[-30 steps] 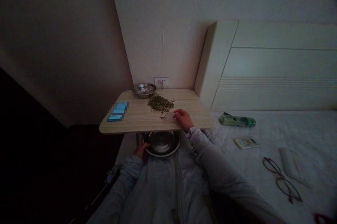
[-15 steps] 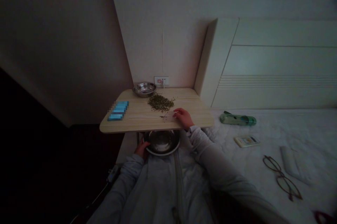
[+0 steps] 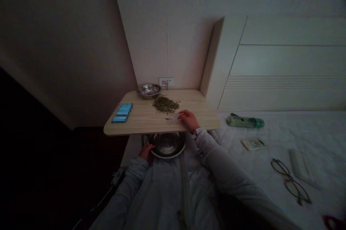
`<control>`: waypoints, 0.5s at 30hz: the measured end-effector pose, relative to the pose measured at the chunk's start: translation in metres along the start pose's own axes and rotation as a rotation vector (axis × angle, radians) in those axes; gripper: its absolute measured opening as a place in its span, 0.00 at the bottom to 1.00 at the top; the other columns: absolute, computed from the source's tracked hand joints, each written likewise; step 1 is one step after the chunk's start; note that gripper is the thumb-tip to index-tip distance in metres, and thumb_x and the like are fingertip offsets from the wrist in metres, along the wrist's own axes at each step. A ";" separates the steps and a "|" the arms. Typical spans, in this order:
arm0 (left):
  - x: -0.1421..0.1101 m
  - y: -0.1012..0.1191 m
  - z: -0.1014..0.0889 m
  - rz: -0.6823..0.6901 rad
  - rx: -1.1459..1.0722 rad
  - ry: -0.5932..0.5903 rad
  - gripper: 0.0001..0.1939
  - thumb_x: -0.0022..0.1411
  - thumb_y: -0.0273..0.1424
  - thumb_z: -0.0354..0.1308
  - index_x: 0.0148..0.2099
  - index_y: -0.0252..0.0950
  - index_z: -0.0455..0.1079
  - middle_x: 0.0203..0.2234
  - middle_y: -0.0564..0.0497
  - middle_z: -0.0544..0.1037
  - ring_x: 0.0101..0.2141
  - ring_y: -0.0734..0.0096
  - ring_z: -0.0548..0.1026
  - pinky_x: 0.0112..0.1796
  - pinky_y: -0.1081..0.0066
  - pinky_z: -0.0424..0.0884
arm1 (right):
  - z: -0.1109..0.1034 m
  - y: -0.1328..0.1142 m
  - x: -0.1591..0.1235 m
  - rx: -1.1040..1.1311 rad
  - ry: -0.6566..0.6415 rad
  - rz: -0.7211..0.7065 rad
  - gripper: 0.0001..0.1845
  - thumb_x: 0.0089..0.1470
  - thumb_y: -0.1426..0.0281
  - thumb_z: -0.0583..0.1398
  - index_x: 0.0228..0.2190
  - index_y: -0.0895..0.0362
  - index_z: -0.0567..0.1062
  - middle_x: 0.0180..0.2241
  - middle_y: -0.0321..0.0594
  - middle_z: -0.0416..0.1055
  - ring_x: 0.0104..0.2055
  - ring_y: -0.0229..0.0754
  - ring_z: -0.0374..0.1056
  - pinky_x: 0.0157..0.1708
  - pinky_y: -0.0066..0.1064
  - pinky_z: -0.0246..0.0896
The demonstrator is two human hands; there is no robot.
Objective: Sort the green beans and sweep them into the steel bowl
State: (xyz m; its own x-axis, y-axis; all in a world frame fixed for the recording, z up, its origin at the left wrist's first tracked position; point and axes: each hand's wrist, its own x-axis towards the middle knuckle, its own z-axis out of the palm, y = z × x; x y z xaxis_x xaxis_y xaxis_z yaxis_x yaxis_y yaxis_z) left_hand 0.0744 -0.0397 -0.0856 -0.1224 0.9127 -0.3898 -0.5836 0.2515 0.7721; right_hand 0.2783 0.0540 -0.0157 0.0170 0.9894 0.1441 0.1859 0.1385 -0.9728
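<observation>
My left hand (image 3: 146, 151) grips the left rim of a metal basin (image 3: 167, 145), which sits at my lap, partly under the table's front edge. Over the wooden table top (image 3: 143, 123), my right hand (image 3: 188, 120) pinches a small clear, thin piece of plastic (image 3: 175, 118); its exact kind is hard to make out. A few dark grains lie at the plastic's left end. Just beyond it spreads a pile of small green beans (image 3: 165, 104). Behind the pile to the left stands a shiny steel bowl (image 3: 149, 91).
A blurred blue phone-like object (image 3: 122, 113) lies on the table's left side. On the bed (image 3: 229, 154) to the right are a green bottle (image 3: 245, 121), a phone (image 3: 254, 144), glasses (image 3: 290, 180) and a pale case (image 3: 303, 168). A wall socket (image 3: 166, 82) is behind the table.
The view has shifted very slightly. Both hands keep their holds, and the bean pile looks the same.
</observation>
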 end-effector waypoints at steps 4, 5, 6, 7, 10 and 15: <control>0.000 0.001 -0.001 0.002 0.037 -0.003 0.28 0.33 0.23 0.57 0.43 0.36 0.68 0.20 0.55 0.75 0.27 0.62 0.74 0.28 0.68 0.67 | 0.000 0.000 0.000 0.013 -0.008 -0.008 0.10 0.37 0.72 0.55 0.27 0.57 0.70 0.20 0.31 0.69 0.21 0.32 0.59 0.27 0.26 0.56; -0.001 0.001 -0.001 0.007 0.039 -0.019 0.28 0.33 0.23 0.57 0.43 0.36 0.68 0.20 0.55 0.75 0.28 0.63 0.74 0.29 0.68 0.67 | 0.000 0.000 0.000 0.022 -0.009 -0.007 0.10 0.37 0.72 0.55 0.27 0.57 0.70 0.20 0.31 0.69 0.21 0.32 0.59 0.26 0.26 0.56; -0.001 0.002 -0.002 0.014 0.039 -0.033 0.28 0.33 0.23 0.58 0.43 0.35 0.68 0.21 0.54 0.75 0.28 0.63 0.74 0.29 0.68 0.67 | 0.000 0.000 0.000 0.033 -0.009 -0.004 0.10 0.37 0.72 0.55 0.27 0.57 0.70 0.20 0.31 0.69 0.21 0.32 0.59 0.26 0.26 0.56; -0.001 0.001 -0.002 0.021 0.040 -0.044 0.27 0.33 0.23 0.58 0.43 0.35 0.68 0.21 0.54 0.75 0.29 0.63 0.74 0.30 0.68 0.67 | 0.000 0.000 0.000 0.043 -0.009 -0.002 0.10 0.37 0.71 0.55 0.28 0.57 0.70 0.20 0.31 0.70 0.21 0.32 0.59 0.26 0.26 0.56; 0.000 0.000 -0.004 0.039 0.045 -0.064 0.27 0.33 0.23 0.59 0.42 0.35 0.68 0.21 0.54 0.74 0.29 0.64 0.74 0.31 0.68 0.67 | 0.000 -0.001 0.000 0.056 -0.005 0.008 0.10 0.37 0.71 0.55 0.28 0.57 0.69 0.21 0.31 0.70 0.21 0.32 0.59 0.25 0.26 0.56; 0.003 -0.001 -0.006 0.018 0.044 -0.064 0.24 0.34 0.23 0.58 0.40 0.36 0.67 0.22 0.54 0.75 0.28 0.64 0.74 0.32 0.67 0.67 | 0.000 0.000 0.001 0.019 -0.012 -0.003 0.10 0.38 0.71 0.54 0.28 0.57 0.70 0.21 0.32 0.70 0.20 0.32 0.59 0.25 0.26 0.56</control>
State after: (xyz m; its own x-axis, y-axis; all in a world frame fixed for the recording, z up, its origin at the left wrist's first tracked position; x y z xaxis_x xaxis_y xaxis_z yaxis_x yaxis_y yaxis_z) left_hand 0.0699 -0.0397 -0.0908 -0.0802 0.9358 -0.3434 -0.5454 0.2471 0.8009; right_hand 0.2783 0.0545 -0.0154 0.0048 0.9895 0.1445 0.1677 0.1417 -0.9756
